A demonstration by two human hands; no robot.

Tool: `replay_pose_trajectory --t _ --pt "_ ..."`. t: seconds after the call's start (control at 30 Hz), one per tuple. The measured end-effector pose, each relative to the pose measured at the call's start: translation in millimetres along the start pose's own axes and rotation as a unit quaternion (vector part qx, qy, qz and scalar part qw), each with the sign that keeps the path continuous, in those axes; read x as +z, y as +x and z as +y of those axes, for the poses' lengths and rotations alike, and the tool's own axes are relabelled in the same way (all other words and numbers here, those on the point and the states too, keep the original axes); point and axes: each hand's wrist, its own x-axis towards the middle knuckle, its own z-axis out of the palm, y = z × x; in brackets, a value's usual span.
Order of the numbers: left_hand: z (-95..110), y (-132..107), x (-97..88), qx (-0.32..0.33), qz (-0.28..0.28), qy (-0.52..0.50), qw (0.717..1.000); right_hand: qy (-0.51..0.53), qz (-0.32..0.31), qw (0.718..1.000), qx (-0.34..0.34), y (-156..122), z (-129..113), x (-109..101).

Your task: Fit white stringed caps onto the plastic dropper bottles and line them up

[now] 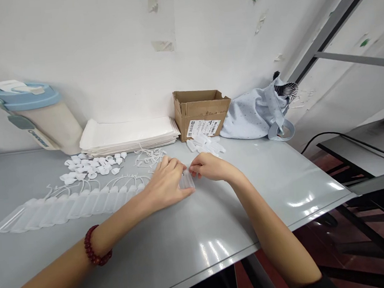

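My left hand lies over a small clear plastic bottle on the grey table, fingers curled around it. My right hand meets it from the right, fingertips pinched at the bottle's top end. A row of several clear bottles lies side by side to the left, with white loops at their tops. Behind them sits a heap of small white caps and loose white loops. A red bead bracelet is on my left wrist.
A stack of white bags lies against the wall. A brown cardboard box stands beside it with several clear bottles in front. A blue-lidded jug stands far left, a light blue cloth bag right. The table's edge runs along the right, with a black cable beyond.
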Motion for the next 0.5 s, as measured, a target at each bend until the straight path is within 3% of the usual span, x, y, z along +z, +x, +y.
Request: replay_pose_trajectory --t 0.5 --pt "-0.9 -2.2 0.1 0.011 0.006 0.004 1.000 -0.008 0.005 1.000 0.004 -1.2 -0.1 -1.1"
